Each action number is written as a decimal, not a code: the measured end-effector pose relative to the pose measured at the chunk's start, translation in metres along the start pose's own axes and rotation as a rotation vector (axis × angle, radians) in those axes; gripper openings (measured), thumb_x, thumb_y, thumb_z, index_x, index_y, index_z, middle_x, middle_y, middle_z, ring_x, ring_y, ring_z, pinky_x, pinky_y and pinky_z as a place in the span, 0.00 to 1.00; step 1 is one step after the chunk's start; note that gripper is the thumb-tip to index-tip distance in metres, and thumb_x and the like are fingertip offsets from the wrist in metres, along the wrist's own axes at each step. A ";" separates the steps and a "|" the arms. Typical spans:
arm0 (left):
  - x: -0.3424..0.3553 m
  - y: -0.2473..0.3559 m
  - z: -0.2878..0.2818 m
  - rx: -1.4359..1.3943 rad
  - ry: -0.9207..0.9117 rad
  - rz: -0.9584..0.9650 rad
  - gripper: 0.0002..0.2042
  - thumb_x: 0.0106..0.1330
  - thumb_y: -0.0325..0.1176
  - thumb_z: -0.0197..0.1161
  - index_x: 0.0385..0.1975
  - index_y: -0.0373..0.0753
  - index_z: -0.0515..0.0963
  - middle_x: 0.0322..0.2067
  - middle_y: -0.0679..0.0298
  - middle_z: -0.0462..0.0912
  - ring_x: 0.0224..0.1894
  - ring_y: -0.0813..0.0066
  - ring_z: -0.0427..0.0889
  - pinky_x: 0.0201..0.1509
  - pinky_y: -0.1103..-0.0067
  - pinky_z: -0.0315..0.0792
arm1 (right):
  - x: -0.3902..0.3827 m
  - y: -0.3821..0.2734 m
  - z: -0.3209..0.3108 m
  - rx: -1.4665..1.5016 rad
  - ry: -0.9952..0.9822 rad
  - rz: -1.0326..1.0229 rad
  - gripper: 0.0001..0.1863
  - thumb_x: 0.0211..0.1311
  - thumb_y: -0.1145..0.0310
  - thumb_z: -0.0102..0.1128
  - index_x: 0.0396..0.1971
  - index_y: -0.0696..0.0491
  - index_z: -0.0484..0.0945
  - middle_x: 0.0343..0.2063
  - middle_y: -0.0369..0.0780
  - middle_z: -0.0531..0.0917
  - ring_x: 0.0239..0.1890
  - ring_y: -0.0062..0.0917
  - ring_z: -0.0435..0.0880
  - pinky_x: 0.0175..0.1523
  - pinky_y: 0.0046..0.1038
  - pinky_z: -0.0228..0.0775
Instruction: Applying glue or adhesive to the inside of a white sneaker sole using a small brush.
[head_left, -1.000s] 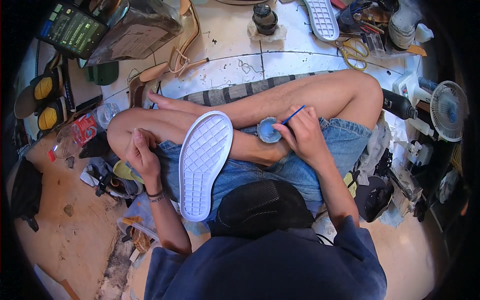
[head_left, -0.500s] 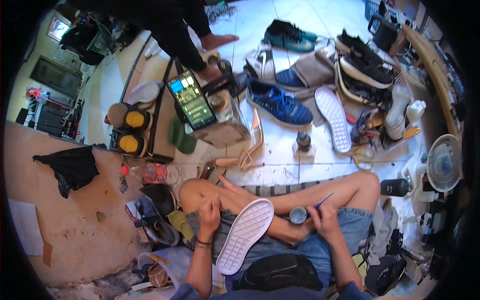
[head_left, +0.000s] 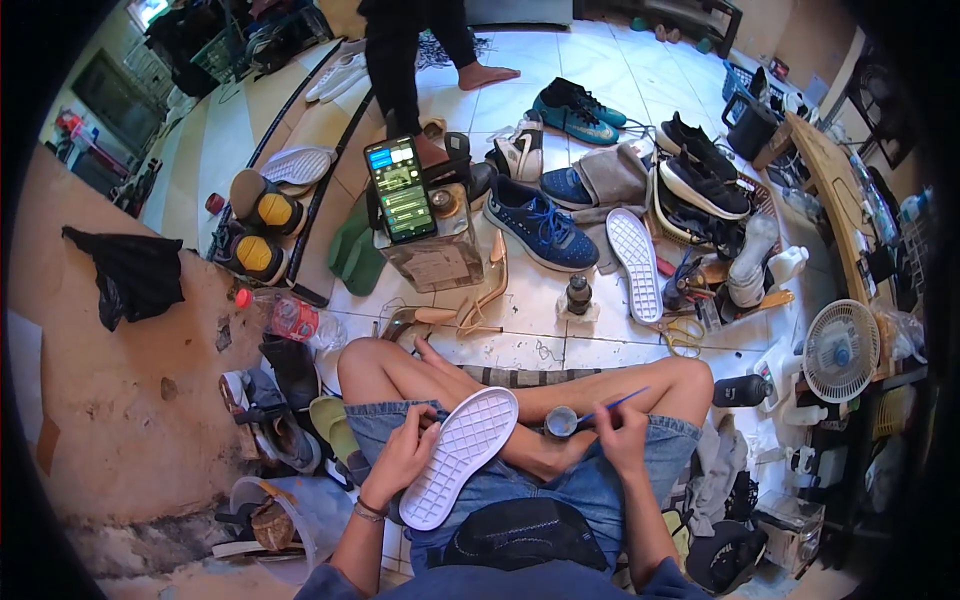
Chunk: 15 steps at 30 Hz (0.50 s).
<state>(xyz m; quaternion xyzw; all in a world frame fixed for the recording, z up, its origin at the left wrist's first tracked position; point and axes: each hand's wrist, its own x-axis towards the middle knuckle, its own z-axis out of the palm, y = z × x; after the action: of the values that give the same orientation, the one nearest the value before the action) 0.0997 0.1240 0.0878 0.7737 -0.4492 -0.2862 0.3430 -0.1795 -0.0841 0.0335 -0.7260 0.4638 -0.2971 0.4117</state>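
The white sole (head_left: 462, 452) is now touched, perhaps steadied, by the left hand (head_left: 400, 458), clamping unclear; between fingers of the right hand (head_left: 624, 442), a blue stick (head_left: 629, 397) is pinched.

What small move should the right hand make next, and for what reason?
Perhaps dip the blue stick into the small cup: the right hand holds it close beside the cup, while the left hand is at the edge of the white sole.

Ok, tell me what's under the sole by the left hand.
Shorts and a bare leg show past the edges of the sole; its downward face and whatever lies directly beneath are covered.
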 end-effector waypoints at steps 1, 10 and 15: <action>-0.001 0.001 -0.001 -0.008 0.012 -0.005 0.15 0.74 0.35 0.53 0.52 0.32 0.66 0.31 0.48 0.80 0.34 0.48 0.82 0.40 0.63 0.73 | 0.001 0.000 0.003 0.119 0.157 0.001 0.13 0.60 0.68 0.68 0.22 0.60 0.79 0.15 0.42 0.79 0.17 0.27 0.78 0.25 0.28 0.67; 0.011 -0.001 0.003 -0.128 -0.255 -0.179 0.28 0.69 0.45 0.63 0.62 0.36 0.64 0.27 0.56 0.80 0.25 0.70 0.82 0.28 0.75 0.73 | -0.011 0.009 0.007 -0.073 0.043 -0.163 0.15 0.66 0.67 0.65 0.20 0.59 0.77 0.16 0.36 0.80 0.18 0.13 0.73 0.22 0.23 0.61; 0.004 -0.007 0.009 -0.127 -0.226 -0.084 0.33 0.62 0.47 0.70 0.62 0.36 0.66 0.38 0.49 0.84 0.38 0.59 0.85 0.42 0.69 0.77 | -0.010 0.005 0.008 0.108 0.128 0.011 0.15 0.64 0.67 0.66 0.23 0.61 0.78 0.17 0.37 0.81 0.19 0.15 0.74 0.24 0.24 0.64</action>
<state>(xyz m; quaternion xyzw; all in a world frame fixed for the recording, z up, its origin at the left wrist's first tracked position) 0.0980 0.1208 0.0760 0.7313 -0.4332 -0.4135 0.3264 -0.1792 -0.0732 0.0242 -0.6796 0.4764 -0.3654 0.4215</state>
